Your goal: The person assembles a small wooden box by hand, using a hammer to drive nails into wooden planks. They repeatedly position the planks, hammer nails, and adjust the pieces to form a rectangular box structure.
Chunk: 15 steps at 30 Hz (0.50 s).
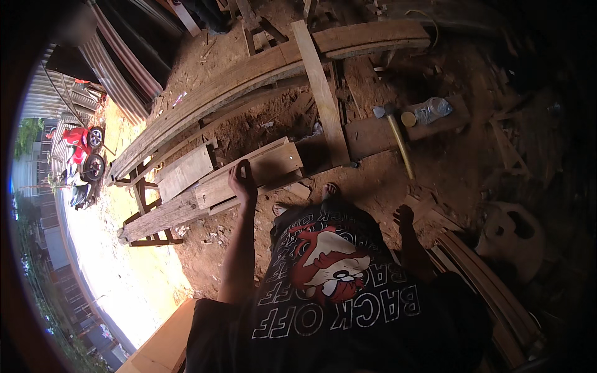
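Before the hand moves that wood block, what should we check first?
1. Left hand touching the short wooden block: ok.
2. Fingers closed around it: cannot tell.
3. Block resting on the long plank: ok.
4. Right hand free of tools: ok.
5. Hammer lying apart from both hands: ok.
6. Bare foot away from under the block: cannot tell.

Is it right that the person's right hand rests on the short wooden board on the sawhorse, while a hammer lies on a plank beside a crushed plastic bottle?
Not quite. The head view shows the left hand on the short wooden board, not the right. The right hand hangs free, touching nothing. The hammer does lie on a plank beside the crushed plastic bottle.
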Each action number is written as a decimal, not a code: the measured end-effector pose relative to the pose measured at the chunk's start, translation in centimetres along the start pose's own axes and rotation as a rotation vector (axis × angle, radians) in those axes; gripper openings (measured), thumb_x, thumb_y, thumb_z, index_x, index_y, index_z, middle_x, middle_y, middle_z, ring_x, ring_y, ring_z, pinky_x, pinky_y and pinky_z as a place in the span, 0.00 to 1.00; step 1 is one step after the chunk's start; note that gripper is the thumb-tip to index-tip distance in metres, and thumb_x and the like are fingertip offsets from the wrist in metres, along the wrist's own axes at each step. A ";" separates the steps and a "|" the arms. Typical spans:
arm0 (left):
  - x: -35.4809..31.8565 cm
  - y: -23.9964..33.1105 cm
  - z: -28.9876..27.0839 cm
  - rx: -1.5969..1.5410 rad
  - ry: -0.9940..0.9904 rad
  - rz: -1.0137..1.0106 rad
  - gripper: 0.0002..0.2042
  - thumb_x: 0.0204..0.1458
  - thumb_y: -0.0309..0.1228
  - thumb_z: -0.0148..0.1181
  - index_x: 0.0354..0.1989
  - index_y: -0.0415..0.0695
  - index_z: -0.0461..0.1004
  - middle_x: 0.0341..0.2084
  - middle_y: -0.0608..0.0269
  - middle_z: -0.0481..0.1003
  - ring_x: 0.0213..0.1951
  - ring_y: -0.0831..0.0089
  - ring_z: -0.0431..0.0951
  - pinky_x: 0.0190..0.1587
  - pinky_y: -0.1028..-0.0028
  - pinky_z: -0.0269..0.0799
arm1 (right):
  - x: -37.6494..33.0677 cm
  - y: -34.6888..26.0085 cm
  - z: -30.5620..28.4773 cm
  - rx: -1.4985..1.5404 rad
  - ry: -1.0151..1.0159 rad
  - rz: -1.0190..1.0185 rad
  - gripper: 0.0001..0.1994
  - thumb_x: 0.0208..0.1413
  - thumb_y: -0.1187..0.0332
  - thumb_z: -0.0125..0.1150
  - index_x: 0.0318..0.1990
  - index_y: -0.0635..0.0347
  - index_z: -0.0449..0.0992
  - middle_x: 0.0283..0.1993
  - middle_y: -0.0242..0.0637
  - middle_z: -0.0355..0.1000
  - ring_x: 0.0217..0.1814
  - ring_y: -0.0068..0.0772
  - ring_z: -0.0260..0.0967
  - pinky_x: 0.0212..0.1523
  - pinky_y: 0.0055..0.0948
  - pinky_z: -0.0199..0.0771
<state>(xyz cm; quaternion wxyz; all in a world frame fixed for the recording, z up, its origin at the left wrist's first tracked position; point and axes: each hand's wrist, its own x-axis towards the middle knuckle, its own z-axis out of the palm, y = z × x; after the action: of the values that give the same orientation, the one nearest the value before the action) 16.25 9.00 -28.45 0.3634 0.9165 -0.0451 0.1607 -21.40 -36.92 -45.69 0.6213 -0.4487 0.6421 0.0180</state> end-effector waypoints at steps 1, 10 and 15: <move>-0.2 0.0 0.1 0.016 -0.014 0.026 0.06 0.60 0.27 0.68 0.44 0.43 0.85 0.44 0.55 0.85 0.51 0.52 0.81 0.57 0.58 0.74 | 0.2 -0.5 -0.2 0.031 0.003 0.037 0.17 0.74 0.59 0.59 0.64 0.54 0.75 0.47 0.37 0.77 0.41 0.36 0.77 0.43 0.40 0.77; 5.4 -0.3 1.9 0.032 -0.416 0.372 0.05 0.60 0.25 0.64 0.43 0.41 0.83 0.39 0.51 0.84 0.45 0.47 0.83 0.53 0.56 0.76 | -0.2 -1.5 -0.3 -0.293 -0.138 0.041 0.22 0.72 0.56 0.62 0.67 0.53 0.73 0.49 0.38 0.78 0.45 0.32 0.79 0.47 0.37 0.81; 6.6 -0.6 0.9 0.139 -0.474 0.606 0.04 0.61 0.24 0.63 0.42 0.41 0.81 0.39 0.49 0.82 0.46 0.47 0.81 0.52 0.51 0.75 | -1.4 -1.1 0.0 -0.372 -0.090 0.029 0.22 0.71 0.54 0.63 0.66 0.52 0.74 0.53 0.39 0.79 0.48 0.33 0.80 0.50 0.39 0.81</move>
<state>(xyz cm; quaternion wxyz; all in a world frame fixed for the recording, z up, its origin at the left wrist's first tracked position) 22.87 9.01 -27.27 0.2162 0.8957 -0.3856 0.0476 -20.98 -36.88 -43.96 0.5552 -0.5452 0.6059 0.1656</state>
